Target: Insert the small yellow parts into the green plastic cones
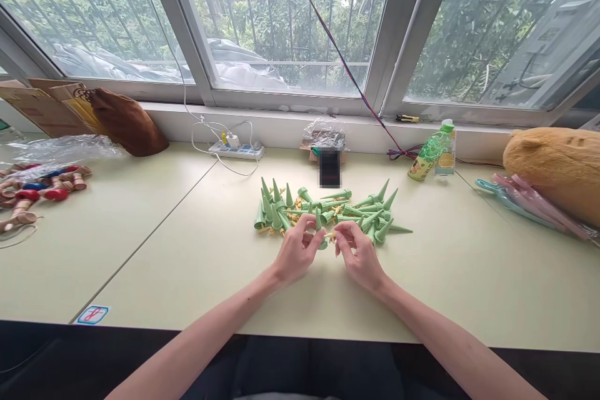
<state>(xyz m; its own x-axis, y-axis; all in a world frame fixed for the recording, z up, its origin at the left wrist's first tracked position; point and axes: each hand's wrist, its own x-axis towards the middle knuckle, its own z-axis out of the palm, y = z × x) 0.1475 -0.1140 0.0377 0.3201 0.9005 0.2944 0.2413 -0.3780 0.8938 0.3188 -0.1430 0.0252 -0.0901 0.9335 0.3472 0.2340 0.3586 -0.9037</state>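
Note:
My left hand is closed, with its thumb and fingers around a green plastic cone-shaped spike that stands point up. My right hand pinches a small pale yellow plastic piece close beside it. The fingertips of both hands nearly meet, and they partly cover both parts. Just beyond the hands lies a heap of similar green spikes, some upright and some on their sides. Small yellow pieces are scattered among them.
A dark pixelated rectangle stands behind the heap. Further back are a power strip with white cables and a green-capped bottle. Wooden toys and a brown pouch lie left; a tan plush sits right.

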